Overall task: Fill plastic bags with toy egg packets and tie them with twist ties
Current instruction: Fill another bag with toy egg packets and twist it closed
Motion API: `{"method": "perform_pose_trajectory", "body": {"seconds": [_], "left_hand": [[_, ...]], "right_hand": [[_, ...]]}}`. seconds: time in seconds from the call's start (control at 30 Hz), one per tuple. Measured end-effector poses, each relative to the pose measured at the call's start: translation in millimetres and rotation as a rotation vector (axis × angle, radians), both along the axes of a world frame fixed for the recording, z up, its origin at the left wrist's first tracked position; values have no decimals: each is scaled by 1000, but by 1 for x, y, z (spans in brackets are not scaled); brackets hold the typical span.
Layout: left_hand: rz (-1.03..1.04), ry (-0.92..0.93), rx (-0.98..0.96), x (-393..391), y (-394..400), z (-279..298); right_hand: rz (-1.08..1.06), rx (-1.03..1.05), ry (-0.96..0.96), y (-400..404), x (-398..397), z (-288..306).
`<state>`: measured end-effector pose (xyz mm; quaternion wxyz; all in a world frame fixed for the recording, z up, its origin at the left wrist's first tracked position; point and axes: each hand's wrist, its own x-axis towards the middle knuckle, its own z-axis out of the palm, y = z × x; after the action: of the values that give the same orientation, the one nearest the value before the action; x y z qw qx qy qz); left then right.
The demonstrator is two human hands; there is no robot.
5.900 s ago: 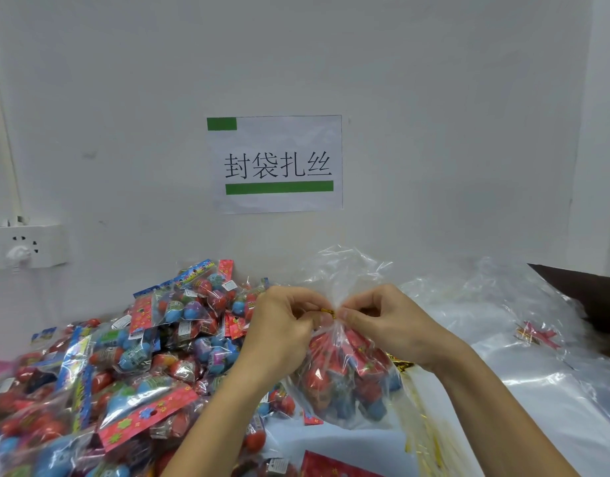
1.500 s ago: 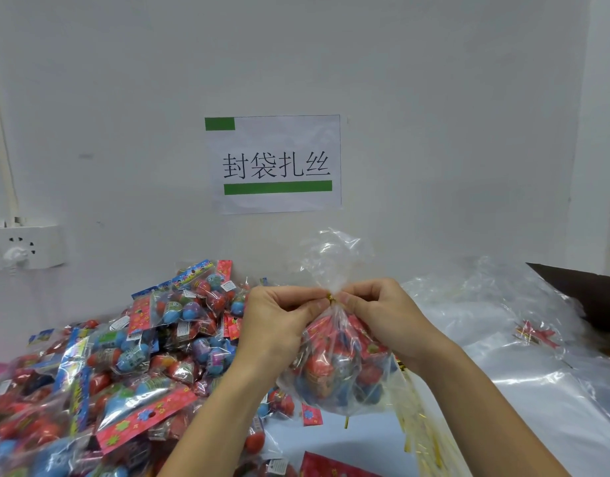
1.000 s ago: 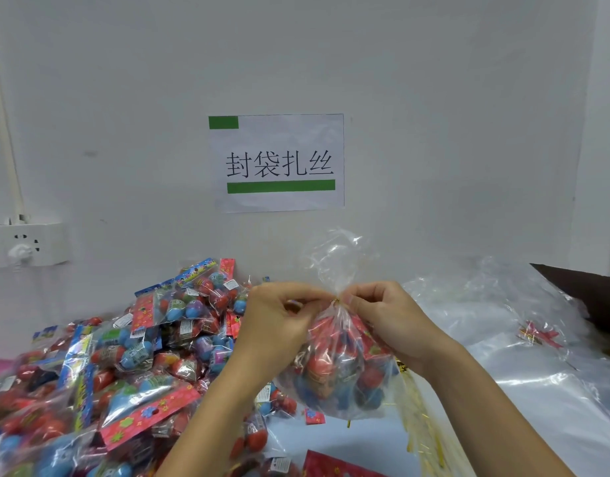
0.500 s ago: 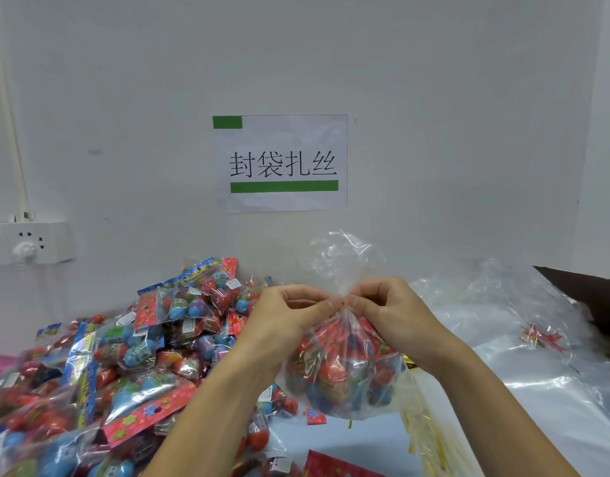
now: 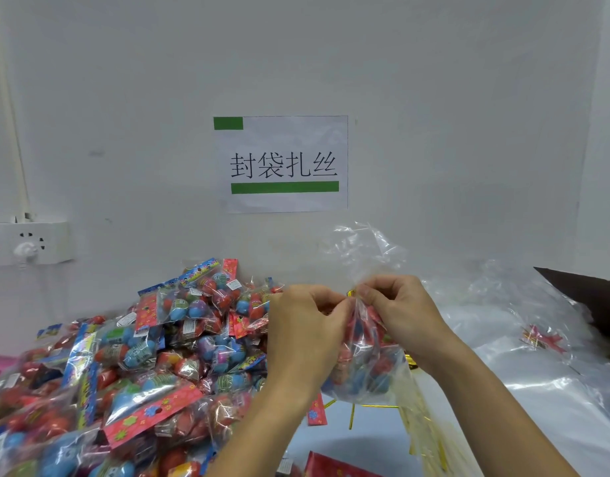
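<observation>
White painted wall point(image 5: 434, 98) fills most of your view, smooth and matte, with a rectangular paper sign point(image 5: 280, 164) taped flat on it: black characters, a small green block at its top corner and a long green bar underneath. Well left of the sign and lower down sits a white plastic socket strip point(image 5: 28, 243).

Right below the sign you've got the clear plastic bag point(image 5: 365, 366) held up off the worktop point(image 5: 365, 442). It's thin, crinkly film, bulging round with red and blue toy egg packets, and its gathered top flares out in a wrinkled ruffle just under the sign's lower right corner. Your left hand point(image 5: 305, 333) has its fingers curled in, pinching the bag's neck from one side. Your right hand point(image 5: 398, 309) pinches the same neck from the other side, and a bit of shiny gold twist tie point(image 5: 350, 293) peeks out between your fingertips.

Down and left of the sign is a big heap of egg packets point(image 5: 131, 366), glossy wrappers with red flowery cardboard headers. Down and right of it lie slick, shiny empty bags point(image 5: 554, 390). More thin gold ties point(image 5: 424, 425) lie on the worktop beneath the bag you're holding.
</observation>
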<state>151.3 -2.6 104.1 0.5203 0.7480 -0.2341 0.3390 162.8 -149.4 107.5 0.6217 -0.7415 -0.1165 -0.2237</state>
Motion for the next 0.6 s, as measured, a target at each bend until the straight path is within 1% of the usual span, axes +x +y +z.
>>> {"method": "perform_pose_trajectory", "body": {"seconds": [0.07, 0.17, 0.23, 0.3, 0.37, 0.47, 0.5, 0.53, 0.6], "left_hand": [[73, -138, 142, 1, -4, -3], [96, -249, 329, 2, -7, -6], [48, -268, 359, 1, -7, -6], [-21, -251, 309, 0, -6, -6], [-89, -155, 157, 0, -5, -4], [-159, 76, -153, 2, -3, 2], [-166, 149, -188, 3, -1, 4], [-168, 225, -161, 5, 3, 5], [-217, 406, -6, 13, 13, 7]], "right_hand": [[-7, 17, -6, 0, 2, 0], [-13, 59, -7, -3, 3, -1], [3, 76, -6, -6, 2, -1], [26, 85, -13, -9, 1, 0], [45, 81, -10, -13, 1, 0], [86, 50, 18, -18, 1, 0], [100, 41, 24, -20, 1, 0], [111, 34, 26, -21, 0, -1], [125, 17, 22, -23, -1, -2]]}}
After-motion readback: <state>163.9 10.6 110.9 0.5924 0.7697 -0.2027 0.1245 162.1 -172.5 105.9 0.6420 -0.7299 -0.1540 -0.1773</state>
